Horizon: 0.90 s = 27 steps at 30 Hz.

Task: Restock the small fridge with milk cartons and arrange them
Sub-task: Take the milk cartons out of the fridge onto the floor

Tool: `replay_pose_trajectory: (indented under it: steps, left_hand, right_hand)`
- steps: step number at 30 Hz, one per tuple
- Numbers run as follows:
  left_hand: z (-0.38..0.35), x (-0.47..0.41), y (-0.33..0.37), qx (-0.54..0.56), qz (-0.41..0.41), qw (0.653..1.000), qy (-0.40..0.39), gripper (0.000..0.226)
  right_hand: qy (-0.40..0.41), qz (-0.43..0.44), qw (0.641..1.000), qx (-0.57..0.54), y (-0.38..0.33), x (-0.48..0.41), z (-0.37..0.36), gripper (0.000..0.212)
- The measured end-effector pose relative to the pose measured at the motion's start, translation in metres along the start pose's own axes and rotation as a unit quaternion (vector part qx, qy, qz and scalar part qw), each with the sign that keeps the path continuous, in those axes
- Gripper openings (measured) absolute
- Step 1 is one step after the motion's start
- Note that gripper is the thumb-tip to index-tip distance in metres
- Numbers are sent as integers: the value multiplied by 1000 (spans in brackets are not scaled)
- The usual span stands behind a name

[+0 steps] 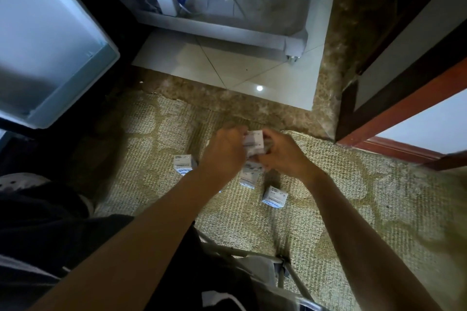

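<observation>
Small white milk cartons with blue print stand on a woven beige rug (353, 199). My left hand (225, 151) and my right hand (285, 154) meet above the rug, both closed around a small stack of milk cartons (254, 144) held between them. Another carton (249, 175) sits just below the hands, partly hidden. One carton (184, 164) stands to the left of my left wrist, and one carton (275, 196) stands nearer to me on the right. The open fridge door (50, 40) fills the upper left; the fridge's inside is dark.
A white wheeled cart (227, 7) with a blue bag stands on pale floor tiles (227, 68) beyond the rug. A dark door frame with red-brown trim (404, 113) is at the right. A metal frame (285, 267) and my dark-clothed knees lie near the bottom.
</observation>
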State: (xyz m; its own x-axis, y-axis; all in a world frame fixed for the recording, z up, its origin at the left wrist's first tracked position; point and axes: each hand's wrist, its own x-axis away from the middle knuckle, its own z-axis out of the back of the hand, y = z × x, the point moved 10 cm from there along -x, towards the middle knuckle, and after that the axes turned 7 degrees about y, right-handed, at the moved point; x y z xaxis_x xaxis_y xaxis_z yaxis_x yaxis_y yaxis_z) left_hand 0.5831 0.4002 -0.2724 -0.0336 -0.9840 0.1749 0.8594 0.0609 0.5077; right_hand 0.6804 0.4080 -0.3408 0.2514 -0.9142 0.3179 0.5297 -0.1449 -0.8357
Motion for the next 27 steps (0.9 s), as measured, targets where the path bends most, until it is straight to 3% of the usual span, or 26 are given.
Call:
replay_pose_trajectory:
  steps: [4, 15, 23, 27]
  left_hand:
    - [-14, -1, 13, 10, -33, 998, -45, 37]
    - [-59, 12, -24, -39, 50, 978, -199, 34]
    - [-66, 16, -34, -3, 75, 975, -208, 38]
    - [-50, 14, -38, -4, 93, 978, -185, 35]
  right_hand:
    - [70, -43, 996, 26, 37, 0, 30, 50]
    - [147, -125, 971, 139, 139, -31, 12, 45]
    - [167, -237, 949, 121, 164, -38, -4, 53]
    - [129, -259, 943, 163, 159, -31, -11, 61]
